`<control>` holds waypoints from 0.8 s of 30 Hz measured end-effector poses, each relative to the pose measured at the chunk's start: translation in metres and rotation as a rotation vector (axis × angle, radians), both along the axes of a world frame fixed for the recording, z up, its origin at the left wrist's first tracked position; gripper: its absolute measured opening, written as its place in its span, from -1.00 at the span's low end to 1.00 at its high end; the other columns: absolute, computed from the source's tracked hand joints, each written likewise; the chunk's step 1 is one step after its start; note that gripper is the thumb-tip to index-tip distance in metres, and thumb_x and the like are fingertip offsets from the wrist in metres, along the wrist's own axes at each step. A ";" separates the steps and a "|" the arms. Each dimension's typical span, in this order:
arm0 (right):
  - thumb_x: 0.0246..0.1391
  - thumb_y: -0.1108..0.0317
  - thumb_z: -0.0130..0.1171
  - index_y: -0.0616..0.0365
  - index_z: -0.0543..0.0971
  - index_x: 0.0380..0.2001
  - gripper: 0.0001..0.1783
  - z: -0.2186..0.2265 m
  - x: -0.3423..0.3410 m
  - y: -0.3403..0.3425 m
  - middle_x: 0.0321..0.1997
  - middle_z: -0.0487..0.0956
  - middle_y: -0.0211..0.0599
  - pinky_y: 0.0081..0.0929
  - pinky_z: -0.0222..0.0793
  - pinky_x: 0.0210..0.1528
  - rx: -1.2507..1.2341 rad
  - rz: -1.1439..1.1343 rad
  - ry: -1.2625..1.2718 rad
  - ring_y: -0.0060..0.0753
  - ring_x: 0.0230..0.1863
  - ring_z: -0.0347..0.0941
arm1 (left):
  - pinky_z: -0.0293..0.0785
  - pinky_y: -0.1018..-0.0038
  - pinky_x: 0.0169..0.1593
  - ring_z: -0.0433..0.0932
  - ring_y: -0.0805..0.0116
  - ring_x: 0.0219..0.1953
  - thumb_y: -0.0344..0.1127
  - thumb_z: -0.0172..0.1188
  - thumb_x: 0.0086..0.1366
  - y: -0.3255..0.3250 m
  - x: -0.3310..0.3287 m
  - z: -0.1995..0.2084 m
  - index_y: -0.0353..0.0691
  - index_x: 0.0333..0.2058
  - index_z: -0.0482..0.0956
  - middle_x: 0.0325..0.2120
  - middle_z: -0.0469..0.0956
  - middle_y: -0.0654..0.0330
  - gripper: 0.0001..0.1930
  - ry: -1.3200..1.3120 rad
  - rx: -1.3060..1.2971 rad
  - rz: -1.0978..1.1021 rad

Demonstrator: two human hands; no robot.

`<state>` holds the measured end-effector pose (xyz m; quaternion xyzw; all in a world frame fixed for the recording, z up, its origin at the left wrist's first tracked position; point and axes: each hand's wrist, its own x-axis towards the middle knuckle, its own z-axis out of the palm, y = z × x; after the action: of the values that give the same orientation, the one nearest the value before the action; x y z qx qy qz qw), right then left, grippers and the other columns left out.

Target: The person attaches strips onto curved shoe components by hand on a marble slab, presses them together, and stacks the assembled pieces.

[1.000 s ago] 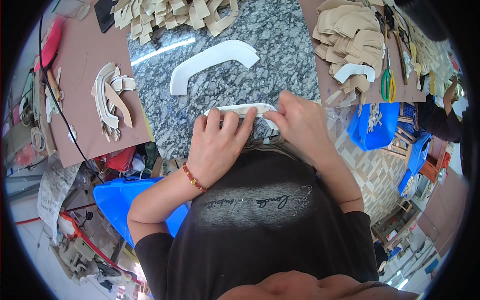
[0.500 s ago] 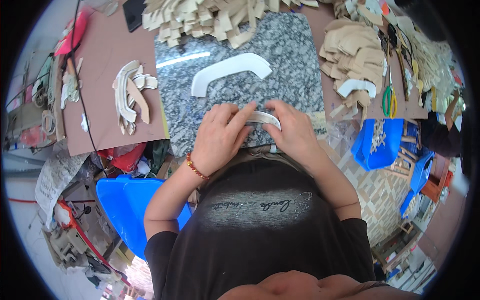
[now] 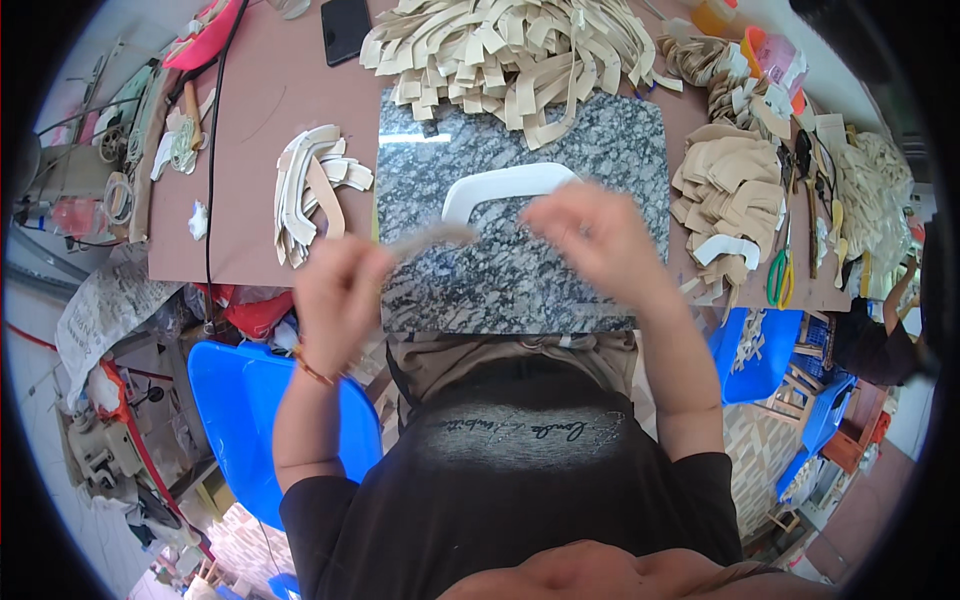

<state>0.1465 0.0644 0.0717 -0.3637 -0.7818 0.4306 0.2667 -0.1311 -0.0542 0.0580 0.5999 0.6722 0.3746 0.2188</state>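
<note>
My left hand (image 3: 345, 290) is closed on one end of a curved beige strip (image 3: 432, 238), which is smeared by motion and held out over the left part of a grey speckled stone slab (image 3: 610, 290). My right hand (image 3: 595, 240) hovers over the slab's right half, apart from that strip. Its fingers are bent and blurred, so whether they pinch anything does not show. Behind the hands a white angled, curved piece (image 3: 505, 182) lies on the slab, its right end partly covered by my right hand.
At the slab's far edge rises a big heap of beige strips (image 3: 500, 55). A smaller stack of curved strips (image 3: 310, 190) lies left, beige pieces (image 3: 730, 185) right, beside green-and-yellow-handled scissors (image 3: 780, 278). Blue tubs (image 3: 240, 400) stand below the table, and a phone (image 3: 345, 30) lies far left.
The hands, earlier together on a small curved piece at the slab's near edge, have parted. My left hand has moved left with the strip; my right has lifted over the slab. The view has shifted.
</note>
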 end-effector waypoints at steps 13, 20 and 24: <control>0.27 0.15 0.23 0.27 0.62 -0.05 -0.62 -0.077 -0.013 0.166 -0.42 0.62 -0.36 -0.49 0.48 -0.28 0.399 -0.579 -0.212 -0.52 -0.41 0.55 | 0.49 0.28 -0.10 0.51 0.19 -0.24 -0.32 0.41 0.08 0.105 0.075 -0.057 -0.20 -0.31 0.59 -0.34 0.52 0.21 -0.77 0.374 0.370 -0.367; 0.43 0.24 -0.02 0.21 0.66 -0.12 -0.67 -0.024 0.042 0.066 -0.54 0.44 -0.48 -0.48 0.24 -0.41 0.105 -0.430 -0.136 -0.62 -0.53 0.30 | 0.50 0.32 -0.17 0.50 0.22 -0.28 -0.35 0.29 0.15 0.103 0.074 -0.074 -0.20 -0.35 0.55 -0.39 0.48 0.21 -0.87 0.459 0.380 -0.429; 0.45 0.22 -0.03 0.23 0.65 -0.20 -0.65 -0.008 0.085 0.019 -0.60 0.35 -0.61 -0.53 0.17 -0.44 -0.137 -0.469 -0.086 -0.70 -0.55 0.21 | 0.50 0.33 -0.26 0.53 0.24 -0.33 -0.37 0.39 0.10 0.093 0.078 -0.059 -0.22 -0.23 0.65 -0.39 0.55 0.23 -0.76 0.441 0.509 -0.388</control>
<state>0.2320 0.0836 0.0640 -0.5706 -0.6554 0.3931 0.3005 -0.0535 0.0383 -0.0007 0.8172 0.4625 0.3432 -0.0198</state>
